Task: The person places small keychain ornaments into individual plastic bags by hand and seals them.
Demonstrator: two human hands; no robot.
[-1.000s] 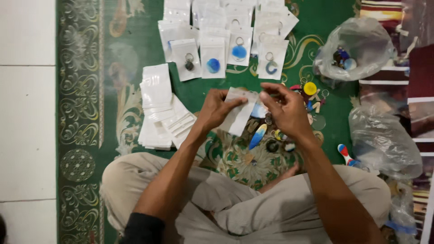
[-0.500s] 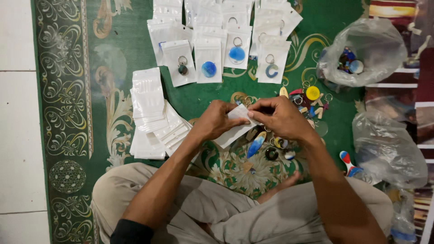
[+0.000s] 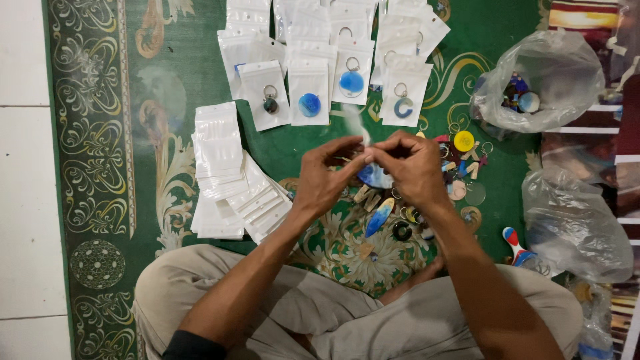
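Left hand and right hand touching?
Touching. Head view: left hand and right hand fingertips meet, pinching a small clear pouch between them.

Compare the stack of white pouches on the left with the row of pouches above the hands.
The stack of pouches is empty and piled overlapping; the row of pouches lies side by side, each holding a keyring charm. Both are small, white and rest on the green rug.

small clear pouch point(image 3: 360, 133), blurred, upright at frame centre, pinched above a blue round keychain point(image 3: 375, 176).
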